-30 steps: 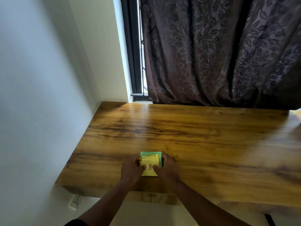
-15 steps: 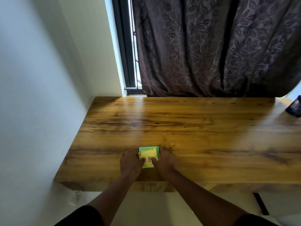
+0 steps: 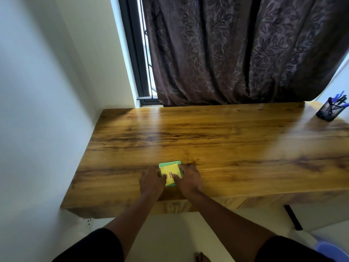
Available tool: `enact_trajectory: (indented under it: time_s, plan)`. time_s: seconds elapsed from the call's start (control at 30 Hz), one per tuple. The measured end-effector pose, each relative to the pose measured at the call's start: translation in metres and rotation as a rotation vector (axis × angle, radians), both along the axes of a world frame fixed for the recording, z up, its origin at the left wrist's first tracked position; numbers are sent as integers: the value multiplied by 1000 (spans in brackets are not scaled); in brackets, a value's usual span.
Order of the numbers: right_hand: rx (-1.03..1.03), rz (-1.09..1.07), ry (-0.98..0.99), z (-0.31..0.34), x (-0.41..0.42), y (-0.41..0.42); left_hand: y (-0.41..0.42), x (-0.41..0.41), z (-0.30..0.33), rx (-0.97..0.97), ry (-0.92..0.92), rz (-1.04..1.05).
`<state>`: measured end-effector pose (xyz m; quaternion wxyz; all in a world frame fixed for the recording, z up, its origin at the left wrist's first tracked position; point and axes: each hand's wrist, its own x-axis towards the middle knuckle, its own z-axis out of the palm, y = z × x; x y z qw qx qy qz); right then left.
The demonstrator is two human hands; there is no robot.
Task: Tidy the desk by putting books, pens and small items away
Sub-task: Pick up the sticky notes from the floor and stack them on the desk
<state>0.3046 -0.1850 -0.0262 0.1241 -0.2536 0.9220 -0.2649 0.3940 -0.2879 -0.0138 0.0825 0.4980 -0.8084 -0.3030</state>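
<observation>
Nearest me: two bare forearms in short black sleeves (image 3: 94, 244), reaching forward over the desk's near edge.

Left hand (image 3: 151, 183): on the desk (image 3: 226, 148), against the left side of the pad stack, fingers curled round its edge, grasping it.

Right hand (image 3: 188, 179): against the stack's right side, thumb lying over the top sheet, fingers curled at the far right edge, also grasping it.

Pad stack (image 3: 170, 173): flat on the desk near the front edge, left of centre, held between both hands. Green pad below, its far edge and corners showing; yellow pad on top, slightly askew, with a small red-bordered label near its middle. I cannot read the label.

Desk: glossy wood, strong dark grain.

Far right corner: black mesh cup (image 3: 329, 111) holding blue pens (image 3: 339, 98), well apart from the hands.

Behind the desk: dark leaf-patterned curtain (image 3: 236, 53); to its left a strip of black-framed window (image 3: 140, 53). White wall (image 3: 37, 110) on the left, with a socket (image 3: 90, 222) below the desk.
</observation>
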Motion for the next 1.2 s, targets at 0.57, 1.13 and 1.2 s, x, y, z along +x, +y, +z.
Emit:
enact_trajectory:
  time_s: [0.57, 1.13, 1.2]
  plan:
    - [-360, 56, -276, -44, 100, 37, 65, 88, -46, 544, 617, 569]
    - [-908, -1225, -1441, -102, 37, 67, 34, 89, -110, 1419, 976, 1107]
    - [-956, -1249, -1448, -103, 32, 63, 31, 83, -112, 1409, 1002, 1111]
